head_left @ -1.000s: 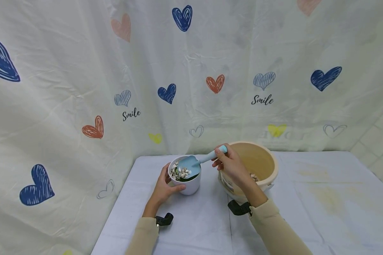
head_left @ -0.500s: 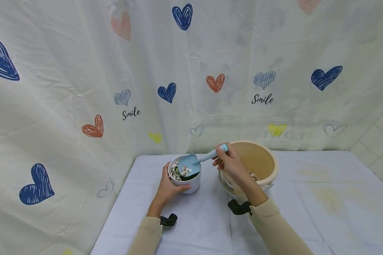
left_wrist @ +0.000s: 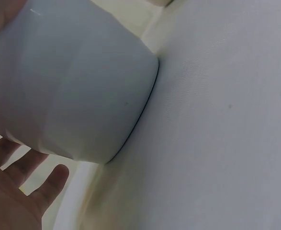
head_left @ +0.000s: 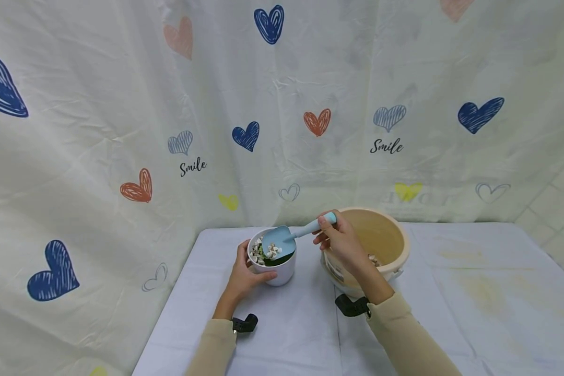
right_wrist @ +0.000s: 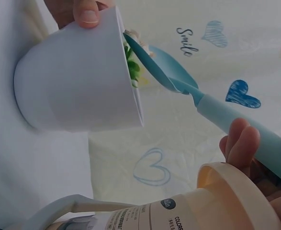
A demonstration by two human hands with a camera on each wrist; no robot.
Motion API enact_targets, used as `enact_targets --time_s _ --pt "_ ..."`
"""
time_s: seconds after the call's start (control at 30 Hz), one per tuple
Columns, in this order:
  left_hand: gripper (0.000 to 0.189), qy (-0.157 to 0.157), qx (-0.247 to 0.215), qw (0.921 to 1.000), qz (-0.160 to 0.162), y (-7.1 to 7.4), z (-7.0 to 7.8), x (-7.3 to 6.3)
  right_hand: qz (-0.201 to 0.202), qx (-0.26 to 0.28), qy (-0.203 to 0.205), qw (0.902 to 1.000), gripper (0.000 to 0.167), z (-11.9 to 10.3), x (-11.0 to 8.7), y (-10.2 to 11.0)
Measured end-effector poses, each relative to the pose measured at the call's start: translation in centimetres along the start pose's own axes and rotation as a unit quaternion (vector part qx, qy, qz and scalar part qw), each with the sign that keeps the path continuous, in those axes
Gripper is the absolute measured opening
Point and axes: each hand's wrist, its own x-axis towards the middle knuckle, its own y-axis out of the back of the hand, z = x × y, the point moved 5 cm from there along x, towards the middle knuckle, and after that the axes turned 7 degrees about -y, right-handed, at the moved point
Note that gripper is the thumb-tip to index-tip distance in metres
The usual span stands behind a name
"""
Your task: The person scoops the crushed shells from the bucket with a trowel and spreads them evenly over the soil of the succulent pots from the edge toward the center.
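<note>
My left hand [head_left: 244,277] grips the white flower pot [head_left: 282,274] from its left side, thumb across the front and fingers round the back. The pot stands upright on the table; pale pebbles [head_left: 257,255] and some green leaves [right_wrist: 132,68] show inside its rim. My right hand [head_left: 340,243] holds a light blue garden trowel [right_wrist: 245,129] by its handle. The trowel's blade [head_left: 277,237] tilts down to the left over the pot's mouth, its tip right at the rim in the right wrist view. A small heap of pebbles [head_left: 273,251] lies on the blade.
A cream bucket [head_left: 395,230] stands just right of the pot, behind my right forearm, with some pebbles [head_left: 373,260] inside. A white cloth covers the table [head_left: 451,313]. A curtain printed with hearts [head_left: 286,78] hangs directly behind.
Several pebbles have slid off the trowel's blade into the pot, leaving a smaller heap. The trowel has shifted only slightly, and my left hand still holds the pot.
</note>
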Motion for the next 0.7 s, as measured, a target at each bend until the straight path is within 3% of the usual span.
enact_targets --time_s 0.27,0.7 --pt "0.106 0.011 -0.013 0.9998 -0.011 0.35 -0.58 0.05 -0.001 0.003 -0.001 1.0 0.026 -0.1 0.09 -0.02" --pt "0.108 0.012 -0.007 0.9998 -0.014 0.49 -0.17 -0.06 -0.011 -0.008 0.004 0.9999 0.028 -0.18 -0.14 0.08"
